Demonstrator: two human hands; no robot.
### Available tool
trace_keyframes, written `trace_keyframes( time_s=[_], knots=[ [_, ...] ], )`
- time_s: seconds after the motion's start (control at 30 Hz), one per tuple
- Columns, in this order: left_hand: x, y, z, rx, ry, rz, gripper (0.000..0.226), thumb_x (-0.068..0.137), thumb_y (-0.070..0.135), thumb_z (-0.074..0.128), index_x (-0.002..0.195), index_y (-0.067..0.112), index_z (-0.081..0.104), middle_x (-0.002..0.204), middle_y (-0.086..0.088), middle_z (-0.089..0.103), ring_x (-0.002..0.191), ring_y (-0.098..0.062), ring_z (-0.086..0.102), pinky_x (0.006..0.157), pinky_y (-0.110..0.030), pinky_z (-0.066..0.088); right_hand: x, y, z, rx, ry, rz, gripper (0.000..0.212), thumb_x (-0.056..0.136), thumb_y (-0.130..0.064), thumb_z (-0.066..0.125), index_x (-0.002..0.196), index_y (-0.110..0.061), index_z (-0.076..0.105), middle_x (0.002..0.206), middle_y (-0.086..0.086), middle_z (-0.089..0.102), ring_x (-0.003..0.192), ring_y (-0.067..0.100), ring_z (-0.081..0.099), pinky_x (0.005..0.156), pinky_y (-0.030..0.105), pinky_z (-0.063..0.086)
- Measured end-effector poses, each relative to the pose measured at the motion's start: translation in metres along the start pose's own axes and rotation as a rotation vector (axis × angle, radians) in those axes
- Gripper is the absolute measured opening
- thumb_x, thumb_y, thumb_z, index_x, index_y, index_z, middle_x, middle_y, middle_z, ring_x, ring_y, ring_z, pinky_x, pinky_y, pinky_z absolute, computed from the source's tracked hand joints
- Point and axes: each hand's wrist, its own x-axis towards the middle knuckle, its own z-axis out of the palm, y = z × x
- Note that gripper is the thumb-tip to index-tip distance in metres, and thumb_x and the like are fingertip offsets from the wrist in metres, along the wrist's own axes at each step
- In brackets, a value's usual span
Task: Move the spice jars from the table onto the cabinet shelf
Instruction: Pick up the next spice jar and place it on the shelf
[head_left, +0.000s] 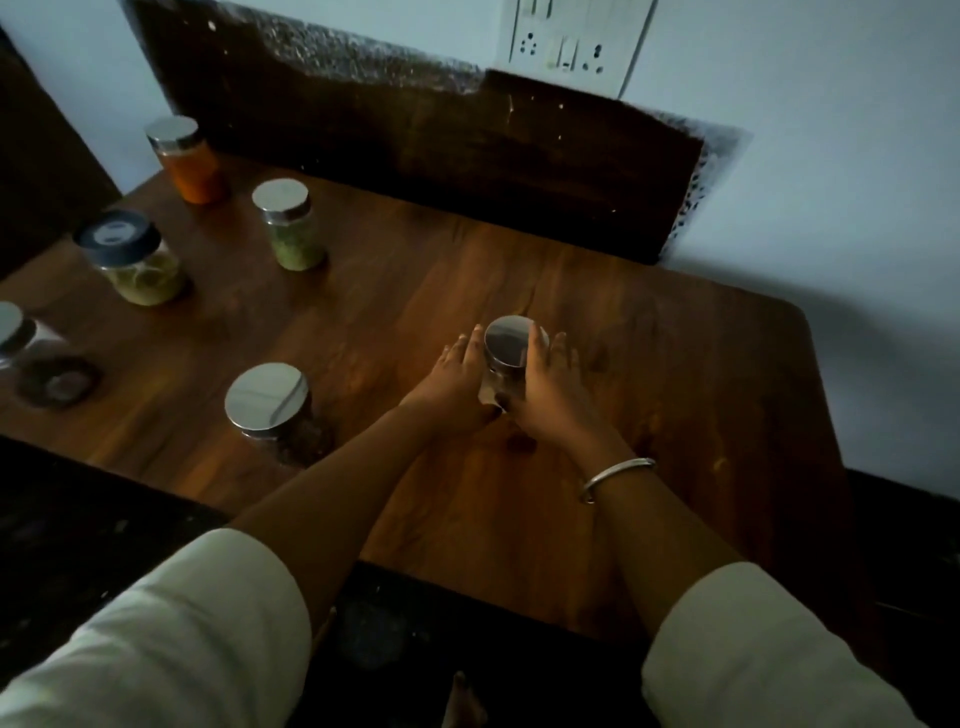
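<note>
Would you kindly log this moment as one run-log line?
grasp | left hand and right hand cup steel-lidded jar | jar upright on table | five other jars wait

The view is dim and grainy, with a cold bluish cast on the wall (857, 182) and a muted warm glow on the table (649, 338). Soft light from above leaves a pale sheen on the lid of the near jar (267, 400). The jar at the left edge (36, 364) is smeared by blur, the area below the table sinks into near black, and the wide lens bends the table's edges
</note>
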Motion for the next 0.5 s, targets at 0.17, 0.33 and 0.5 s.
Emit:
trace_keyframes(
  time_s=[0.17, 0.33, 0.5],
  knots=[
    [0.007, 0.002, 0.011, -0.091, -0.032, -0.056, 0.109, 0.084, 0.03, 0.067, 0.146, 0.011, -0.02, 0.158, -0.013, 0.004, 0.146, -0.029, 0.008, 0.118, -0.045, 0.019, 0.015, 0.006, 0.01, 0.087, 0.025, -0.011, 0.093, 0.09, -0.028, 0.059, 0.149, -0.015, -0.012, 0.155, 0.022, 0.009, 0.139, 0.036, 0.028, 0.11, 0.04, 0.035],
    [0.007, 0.011, 0.014, -0.177, 0.014, -0.042, 0.109, 0.084, 0.031, 0.066, 0.146, 0.012, -0.021, 0.156, -0.015, 0.017, 0.14, -0.03, 0.029, 0.113, -0.042, 0.032, 0.02, 0.004, 0.01, 0.162, 0.17, 0.046, 0.079, 0.093, -0.016, 0.053, 0.15, -0.014, -0.003, 0.151, 0.018, 0.024, 0.133, 0.03, 0.04, 0.103, 0.036, 0.039],
    [0.003, 0.01, 0.006, -0.201, 0.047, -0.03, 0.115, 0.081, 0.025, 0.071, 0.146, 0.01, -0.023, 0.154, -0.017, 0.024, 0.133, -0.031, 0.04, 0.106, -0.036, 0.036, 0.021, 0.001, 0.005, 0.237, 0.198, 0.078, 0.082, 0.092, -0.022, 0.057, 0.15, -0.01, 0.001, 0.153, 0.016, 0.022, 0.138, 0.031, 0.032, 0.107, 0.038, 0.037]
  ],
)
